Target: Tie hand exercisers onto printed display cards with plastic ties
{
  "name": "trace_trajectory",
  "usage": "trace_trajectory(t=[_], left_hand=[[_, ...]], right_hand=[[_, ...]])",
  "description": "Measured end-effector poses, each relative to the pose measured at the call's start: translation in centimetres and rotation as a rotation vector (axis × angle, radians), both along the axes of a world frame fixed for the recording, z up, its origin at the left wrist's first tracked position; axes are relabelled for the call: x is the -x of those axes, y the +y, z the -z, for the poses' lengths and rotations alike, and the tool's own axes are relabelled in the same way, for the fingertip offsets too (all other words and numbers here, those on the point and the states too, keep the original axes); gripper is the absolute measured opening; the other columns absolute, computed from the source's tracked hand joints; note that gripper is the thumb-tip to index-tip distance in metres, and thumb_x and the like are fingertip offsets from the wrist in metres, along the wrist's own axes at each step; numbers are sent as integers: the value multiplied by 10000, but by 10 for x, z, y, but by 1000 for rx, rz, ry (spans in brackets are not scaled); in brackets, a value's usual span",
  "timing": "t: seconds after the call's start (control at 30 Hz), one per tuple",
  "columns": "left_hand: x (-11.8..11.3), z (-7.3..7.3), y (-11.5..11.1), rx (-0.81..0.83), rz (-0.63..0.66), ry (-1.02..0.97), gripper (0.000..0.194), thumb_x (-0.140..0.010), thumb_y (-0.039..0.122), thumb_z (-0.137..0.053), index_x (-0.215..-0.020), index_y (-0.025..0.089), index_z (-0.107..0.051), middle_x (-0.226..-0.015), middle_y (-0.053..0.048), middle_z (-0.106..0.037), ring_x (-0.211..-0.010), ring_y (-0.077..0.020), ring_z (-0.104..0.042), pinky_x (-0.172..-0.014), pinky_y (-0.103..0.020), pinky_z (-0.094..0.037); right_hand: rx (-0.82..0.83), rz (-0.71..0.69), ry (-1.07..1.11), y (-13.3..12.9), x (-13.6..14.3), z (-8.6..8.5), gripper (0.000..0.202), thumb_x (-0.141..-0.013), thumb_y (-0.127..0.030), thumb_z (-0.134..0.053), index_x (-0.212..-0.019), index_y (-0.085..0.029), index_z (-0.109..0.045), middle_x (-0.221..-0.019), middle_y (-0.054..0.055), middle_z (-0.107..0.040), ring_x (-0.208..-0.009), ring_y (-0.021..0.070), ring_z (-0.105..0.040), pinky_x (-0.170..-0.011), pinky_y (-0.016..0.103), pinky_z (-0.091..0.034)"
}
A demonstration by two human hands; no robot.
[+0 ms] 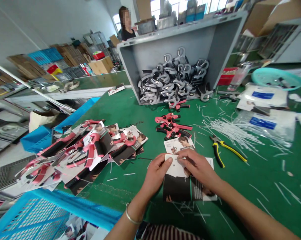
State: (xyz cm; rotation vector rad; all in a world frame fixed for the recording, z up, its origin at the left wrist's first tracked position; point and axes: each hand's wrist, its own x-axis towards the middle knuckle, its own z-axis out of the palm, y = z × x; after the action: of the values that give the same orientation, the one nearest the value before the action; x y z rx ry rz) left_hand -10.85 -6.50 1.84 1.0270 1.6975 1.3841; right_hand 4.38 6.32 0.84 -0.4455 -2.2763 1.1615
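A green work table [135, 111], strewn with thin white strips, fills most of this head-worn view. At its near edge, two bare hands meet over a printed card [176, 188], white at the top with small holes and black below. The left hand [156, 173], wearing a bracelet [133, 215] on its wrist, pinches the card's upper left under the thumb; the right hand [196, 166] grips its upper right edge with bent fingers. More cards [179, 144] lie just beyond and beneath the hands.

Past them, pink-and-black clamps [171, 121] lie in a small heap before a large grey crate [148, 53], which rests on its side, its open face toward us, holding a mound of grey-and-black clamps [170, 81]. To the right are yellow-and-black pliers [216, 141], a spread of white ties [235, 131], plastic bags [262, 96] with blue labels and a turquoise bowl [259, 76]. On the left, carded pink clamps [93, 150] overlap in a broad pile; below it stands a blue mesh basket [30, 216].

Behind, the room holds another table, stacked cardboard boxes [100, 65] and bright windows [174, 9]. A person in a dark top [128, 34] is beyond the crate.
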Motion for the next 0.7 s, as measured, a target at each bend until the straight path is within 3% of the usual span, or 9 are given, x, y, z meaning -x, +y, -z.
trace_trajectory(t=[0.13, 0.27, 0.4, 0.47, 0.57, 0.63, 0.7], left_hand=[[4, 6, -2, 83, 12, -117, 444, -980, 494, -395, -927, 156, -677, -595, 14, -592, -496, -109, -505, -519, -218, -405], [5, 24, -16, 112, 53, -156, 268, -886, 429, -607, -981, 178, -617, -735, 17, -648, -425, -63, -435, -416, -187, -318], [6, 19, -34, 107, 95, 171, 136, -886, 320, -626, -898, 195, -679, -769, -6, -672, -593, -109, -553, -582, -211, -431], [9, 8, -43, 85, 243, 296, 158, -928, 264, -568, -969, 227, -716, -873, -33, -708, -779, -157, -630, -746, -246, -474], [12, -6, -55, 39, 468, 268, 287, -979, 213, -467, -1176, 267, -668, -1059, -67, -707, -974, -186, -642, -867, -276, -481], [13, -6, -58, 8, 470, 304, 268, -971, 211, -495, -1173, 260, -664, -1046, -70, -703, -977, -185, -638, -870, -277, -481], [12, 0, -55, -25, 332, 408, 192, -945, 223, -554, -1072, 239, -697, -972, -64, -693, -932, -184, -632, -850, -277, -476]], right_hand=[[238, 33, -46, 11, -1, 2, 158, -946, -366, -558, -938, -225, -629, -875, 4, -649, -766, 159, -587, -720, 263, -447], [373, 60, -35, 17, -5, 6, 205, -915, -413, -594, -913, -213, -635, -805, -12, -597, -699, 137, -526, -652, 243, -418], [467, 19, -31, 19, -4, 11, 236, -890, -443, -620, -881, -210, -651, -812, -6, -610, -723, 143, -540, -669, 258, -433], [494, 16, -28, 20, -3, 11, 258, -880, -465, -629, -881, -209, -661, -833, 4, -625, -755, 155, -558, -687, 271, -449], [537, 8, -29, 20, -3, 9, 286, -869, -484, -644, -874, -199, -665, -814, 2, -621, -721, 143, -552, -656, 263, -454], [557, -8, -26, 19, -2, 6, 301, -856, -492, -661, -859, -191, -660, -787, -5, -608, -686, 127, -533, -624, 246, -441], [578, -32, -34, 17, 0, 5, 316, -849, -505, -663, -855, -189, -646, -756, -12, -586, -659, 119, -515, -595, 235, -423]])
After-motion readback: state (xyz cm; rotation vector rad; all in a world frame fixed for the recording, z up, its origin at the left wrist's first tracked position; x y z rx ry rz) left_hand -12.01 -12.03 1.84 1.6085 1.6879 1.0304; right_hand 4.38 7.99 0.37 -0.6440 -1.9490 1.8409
